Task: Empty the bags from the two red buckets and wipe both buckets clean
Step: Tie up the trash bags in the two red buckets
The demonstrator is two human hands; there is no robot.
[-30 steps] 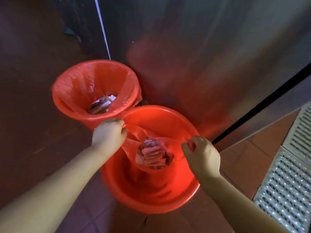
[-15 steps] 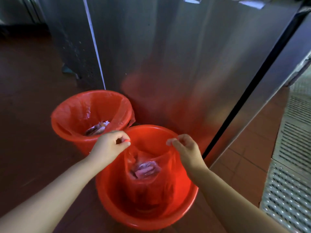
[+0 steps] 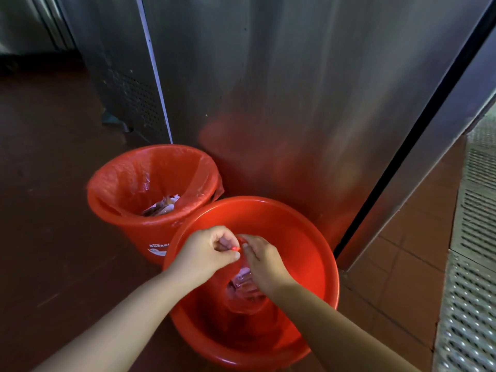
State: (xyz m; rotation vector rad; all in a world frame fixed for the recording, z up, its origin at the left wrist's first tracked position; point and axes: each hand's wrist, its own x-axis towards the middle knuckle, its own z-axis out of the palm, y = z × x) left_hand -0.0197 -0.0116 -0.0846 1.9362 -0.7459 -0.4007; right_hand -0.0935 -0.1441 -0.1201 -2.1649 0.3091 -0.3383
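My left hand (image 3: 208, 252) and right hand (image 3: 264, 260) at frame centre, fingers pinching the gathered mouth of the red bag (image 3: 245, 296) above the near bucket (image 3: 308, 253), far bucket (image 3: 128, 224) upper left with liner (image 3: 139, 178), steel panel (image 3: 295, 89) behind.

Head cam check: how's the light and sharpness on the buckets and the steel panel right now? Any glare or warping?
Head view: dim overall, the floor left of the buckets nearly black; a red reflection smears the steel panel; soft sheen on the near bucket; both hands and the bag reasonably sharp; the panel edges bow from the wide-angle lens.
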